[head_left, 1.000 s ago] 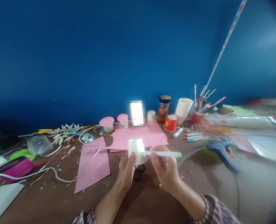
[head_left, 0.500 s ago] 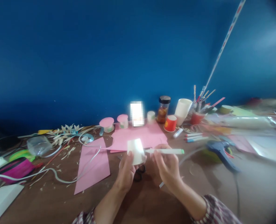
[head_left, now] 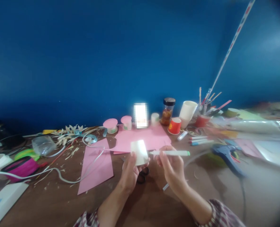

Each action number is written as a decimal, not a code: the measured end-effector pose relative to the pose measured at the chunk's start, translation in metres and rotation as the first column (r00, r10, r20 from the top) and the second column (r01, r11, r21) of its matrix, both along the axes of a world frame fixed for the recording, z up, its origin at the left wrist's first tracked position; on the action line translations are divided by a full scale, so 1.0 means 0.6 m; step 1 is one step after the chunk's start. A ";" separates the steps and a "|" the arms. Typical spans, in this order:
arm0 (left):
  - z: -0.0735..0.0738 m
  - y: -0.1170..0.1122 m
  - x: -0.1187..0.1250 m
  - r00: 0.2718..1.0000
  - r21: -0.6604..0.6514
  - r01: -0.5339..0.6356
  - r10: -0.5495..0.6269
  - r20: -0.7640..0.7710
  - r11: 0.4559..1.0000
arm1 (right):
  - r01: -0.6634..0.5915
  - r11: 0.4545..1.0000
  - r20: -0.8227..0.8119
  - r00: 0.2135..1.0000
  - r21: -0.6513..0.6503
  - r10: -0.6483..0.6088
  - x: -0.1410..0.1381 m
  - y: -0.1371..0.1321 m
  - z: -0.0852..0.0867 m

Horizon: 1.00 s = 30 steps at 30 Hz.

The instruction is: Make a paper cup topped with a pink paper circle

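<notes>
My left hand (head_left: 129, 171) is closed around a small white paper cup (head_left: 139, 151), held upside down and tilted above the brown table (head_left: 154, 201). My right hand (head_left: 170, 165) pinches a white marker with a green end (head_left: 171, 153), lying level with its tip against the cup's side. Black scissors (head_left: 142, 175) lie on the table just under the hands. Pink paper sheets (head_left: 96, 165) spread out behind and to the left of the cup.
At the back stand pink-topped cups (head_left: 110, 125), a glass jar (head_left: 167, 111), a red cup (head_left: 175, 125), white cups (head_left: 187, 110) and a pot of brushes (head_left: 202, 118). A blue glue gun (head_left: 227, 154) lies right. Ribbon, dried leaves (head_left: 68, 132) and a magenta thing (head_left: 20, 166) lie left.
The cup and marker sit slightly higher and further right in the view. The marker has shifted a little to the right along the cup. Both hands keep their hold.
</notes>
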<state>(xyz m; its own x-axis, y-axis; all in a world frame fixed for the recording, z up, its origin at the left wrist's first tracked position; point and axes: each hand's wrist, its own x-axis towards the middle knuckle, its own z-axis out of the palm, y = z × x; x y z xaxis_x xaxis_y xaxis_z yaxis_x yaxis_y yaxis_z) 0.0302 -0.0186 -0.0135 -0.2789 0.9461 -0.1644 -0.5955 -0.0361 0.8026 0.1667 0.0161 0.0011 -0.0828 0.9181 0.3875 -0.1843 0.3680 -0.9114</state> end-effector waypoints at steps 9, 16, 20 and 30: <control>-0.014 0.003 -0.003 1.000 0.019 -0.018 0.018 -0.011 1.000 | -0.102 0.984 -0.201 0.977 -0.143 0.072 -0.006 0.008 -0.003; -0.022 0.006 -0.007 0.999 0.028 -0.024 0.025 -0.020 0.999 | -0.141 0.979 -0.186 0.976 -0.145 0.113 -0.005 0.010 -0.011; -0.025 0.008 -0.009 0.998 0.042 -0.046 0.048 -0.040 0.998 | -0.167 0.977 -0.120 0.981 -0.131 0.152 -0.004 0.008 -0.008; -0.041 0.006 -0.014 0.986 -0.008 -0.114 0.112 -0.123 0.993 | -0.020 0.998 0.122 0.992 0.066 0.012 0.000 -0.011 0.003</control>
<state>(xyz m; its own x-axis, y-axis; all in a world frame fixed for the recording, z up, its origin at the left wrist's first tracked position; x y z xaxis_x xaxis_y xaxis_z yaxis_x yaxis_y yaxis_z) 0.0215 -0.0149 -0.0380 -0.4032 0.9049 -0.1365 -0.4855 -0.0850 0.8701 0.1665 0.0098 0.0028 -0.1476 0.8885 0.4344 -0.0804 0.4270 -0.9007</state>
